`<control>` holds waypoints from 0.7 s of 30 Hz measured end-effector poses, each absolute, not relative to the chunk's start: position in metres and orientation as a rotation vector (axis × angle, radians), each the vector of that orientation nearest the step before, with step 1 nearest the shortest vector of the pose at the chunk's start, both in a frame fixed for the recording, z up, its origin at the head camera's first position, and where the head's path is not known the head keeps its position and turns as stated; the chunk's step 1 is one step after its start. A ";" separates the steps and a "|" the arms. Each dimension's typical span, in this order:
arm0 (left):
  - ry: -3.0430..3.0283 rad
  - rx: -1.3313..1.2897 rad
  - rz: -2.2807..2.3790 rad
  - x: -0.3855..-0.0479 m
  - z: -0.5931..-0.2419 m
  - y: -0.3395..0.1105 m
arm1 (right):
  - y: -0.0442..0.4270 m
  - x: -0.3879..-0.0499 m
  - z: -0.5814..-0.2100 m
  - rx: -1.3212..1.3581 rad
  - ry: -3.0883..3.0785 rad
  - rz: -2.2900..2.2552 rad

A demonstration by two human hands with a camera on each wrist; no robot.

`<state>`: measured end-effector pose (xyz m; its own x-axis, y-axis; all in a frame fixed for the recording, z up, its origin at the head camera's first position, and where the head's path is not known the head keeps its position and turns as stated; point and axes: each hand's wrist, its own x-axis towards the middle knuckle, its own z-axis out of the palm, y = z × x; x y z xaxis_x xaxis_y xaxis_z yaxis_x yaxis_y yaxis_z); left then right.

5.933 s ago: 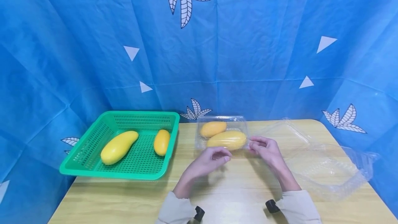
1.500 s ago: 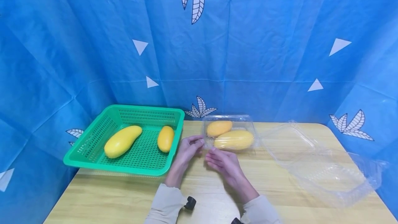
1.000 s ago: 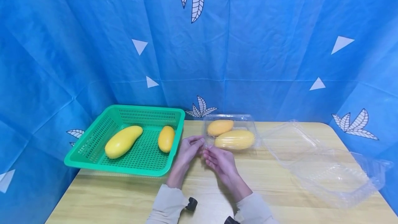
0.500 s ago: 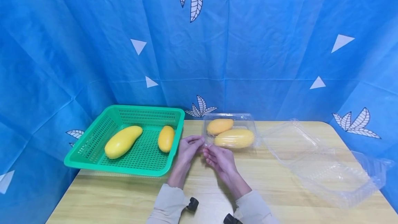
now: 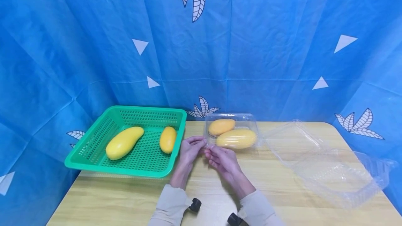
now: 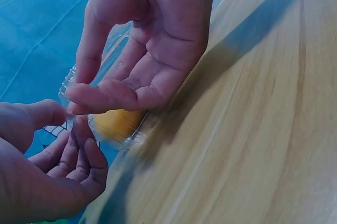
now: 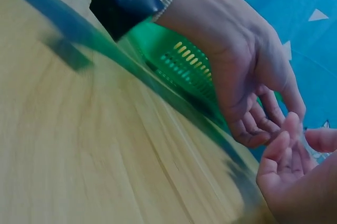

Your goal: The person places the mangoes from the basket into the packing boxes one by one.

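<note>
Right of the green basket (image 5: 125, 172), a clear container (image 5: 244, 124) of fruit (image 5: 237, 139) lay on the tabletop (image 5: 292, 191). The left hand (image 5: 189, 151) and right hand (image 5: 225, 161) pinched its near corner basket-side, apparently fastening it; a firm squeeze seemed called for next.

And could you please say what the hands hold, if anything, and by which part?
The left hand and right hand pinch the clear fruit container by its near left corner.
</note>
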<state>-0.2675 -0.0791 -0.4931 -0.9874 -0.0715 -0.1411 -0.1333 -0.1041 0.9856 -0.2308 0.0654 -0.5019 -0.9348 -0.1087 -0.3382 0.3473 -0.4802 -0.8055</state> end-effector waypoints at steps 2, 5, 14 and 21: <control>2.096 -0.243 2.274 -0.268 -0.494 -0.079 | 0.068 -0.230 -0.503 0.313 1.452 -2.438; 2.130 -0.248 2.243 -0.269 -0.495 -0.078 | 0.075 -0.227 -0.503 0.256 1.517 -2.391; 2.214 -0.168 2.199 -0.271 -0.499 -0.073 | 0.100 -0.214 -0.492 0.090 1.823 -2.245; 2.247 -0.170 2.139 -0.271 -0.502 -0.073 | 0.124 -0.198 -0.467 -0.065 2.084 -2.069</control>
<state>-0.2705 -0.0726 -0.5020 -0.9934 -0.0553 -0.1004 -0.1030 0.0460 0.9936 -0.1977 0.1242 -0.4674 -0.9784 -0.1735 -0.1128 0.1116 0.0170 -0.9936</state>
